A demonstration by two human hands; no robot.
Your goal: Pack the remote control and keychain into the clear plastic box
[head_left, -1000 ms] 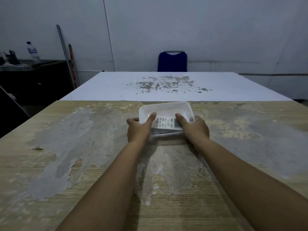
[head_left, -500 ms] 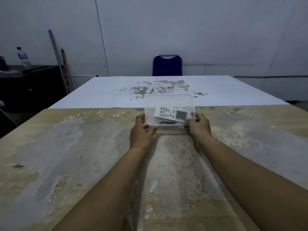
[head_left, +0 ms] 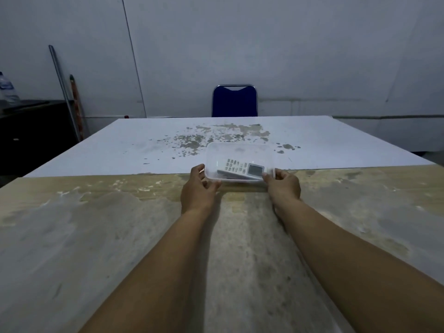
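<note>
The clear plastic box [head_left: 240,150] stands at the far edge of the worn wooden table, closed by a clear lid. Inside lies the white remote control [head_left: 241,167], its small screen toward the right. The keychain is not visible; something dark under the remote is too dim to identify. My left hand [head_left: 198,188] grips the box's near left corner. My right hand [head_left: 284,185] holds the near right corner, fingertips on the rim.
A white table [head_left: 144,145] with chipped patches adjoins the wooden table [head_left: 120,236] beyond the box. A blue chair [head_left: 235,102] stands at its far side. A dark cabinet [head_left: 36,126] with a water bottle [head_left: 7,88] is at the left, poles leaning beside it.
Both hands have pushed the box farther away across the table, to the seam with the white table. The thumbs that pressed on the lid now hold the near corners.
</note>
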